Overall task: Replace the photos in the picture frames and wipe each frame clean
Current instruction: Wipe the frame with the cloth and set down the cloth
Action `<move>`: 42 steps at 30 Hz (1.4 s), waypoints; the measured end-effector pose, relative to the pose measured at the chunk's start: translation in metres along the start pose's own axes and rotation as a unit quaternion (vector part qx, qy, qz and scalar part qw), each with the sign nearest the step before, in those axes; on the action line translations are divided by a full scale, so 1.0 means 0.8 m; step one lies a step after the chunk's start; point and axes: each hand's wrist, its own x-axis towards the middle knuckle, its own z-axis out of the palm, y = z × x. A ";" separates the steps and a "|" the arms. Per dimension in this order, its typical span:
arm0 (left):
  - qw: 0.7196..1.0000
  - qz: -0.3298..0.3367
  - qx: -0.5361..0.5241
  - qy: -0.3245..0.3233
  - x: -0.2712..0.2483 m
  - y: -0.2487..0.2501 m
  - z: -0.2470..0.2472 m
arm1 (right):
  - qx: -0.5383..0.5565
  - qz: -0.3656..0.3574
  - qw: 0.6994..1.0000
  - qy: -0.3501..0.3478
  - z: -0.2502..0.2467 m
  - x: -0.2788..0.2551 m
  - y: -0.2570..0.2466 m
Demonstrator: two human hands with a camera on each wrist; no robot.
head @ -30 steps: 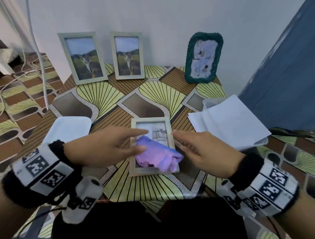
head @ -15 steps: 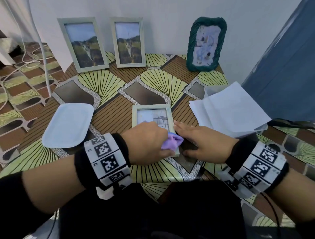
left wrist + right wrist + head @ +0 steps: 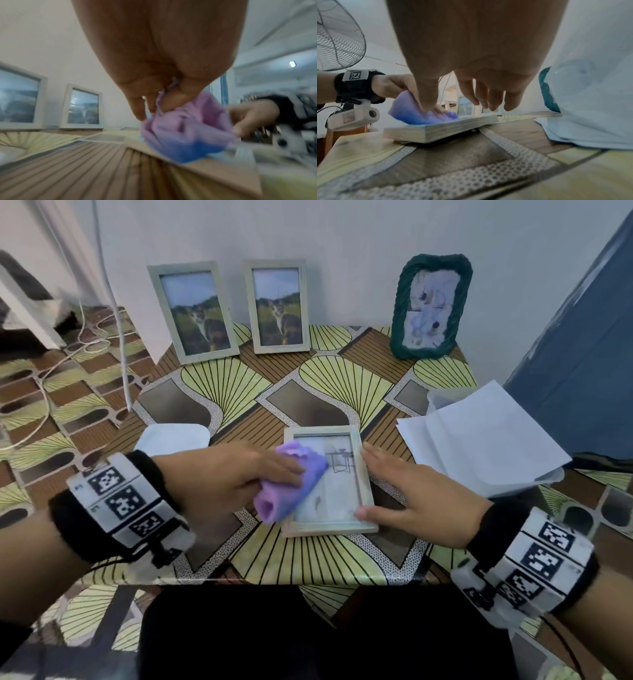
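A pale wooden picture frame (image 3: pixel 363 484) lies flat near the table's front edge, also seen edge-on in the right wrist view (image 3: pixel 440 129). My left hand (image 3: pixel 239 474) grips a bunched purple cloth (image 3: pixel 291 484) and presses it on the frame's left side and glass; the cloth (image 3: pixel 185 132) shows bunched under the fingers. My right hand (image 3: pixel 400 494) rests with straight fingers along the frame's right edge, thumb at the lower right corner. Two pale frames with cat photos (image 3: pixel 195 313) (image 3: pixel 279 306) and a dark green frame (image 3: pixel 430 309) stand against the wall.
A stack of white sheets (image 3: pixel 479 440) lies over a clear container at the right. A white lid or tray (image 3: pixel 171 436) sits left of the flat frame. A blue surface (image 3: pixel 582 344) rises at the right, cables (image 3: pixel 68 354) trail on the floor at left.
The left hand has slid the cloth from the frame's lower right part back to the upper left of the glass. The right hand stays on the right edge. The view has shifted.
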 end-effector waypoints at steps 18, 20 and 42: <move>0.991 0.075 0.010 -0.109 0.024 0.013 0.044 | -0.121 0.015 0.989 -0.079 0.000 0.010 -0.003; 0.990 0.063 0.017 -0.127 0.037 0.013 0.046 | -0.116 0.014 0.990 -0.078 0.001 0.010 -0.004; 0.964 -0.135 0.215 -0.083 0.086 -0.002 0.032 | -0.188 0.043 0.978 -0.086 -0.014 0.019 -0.020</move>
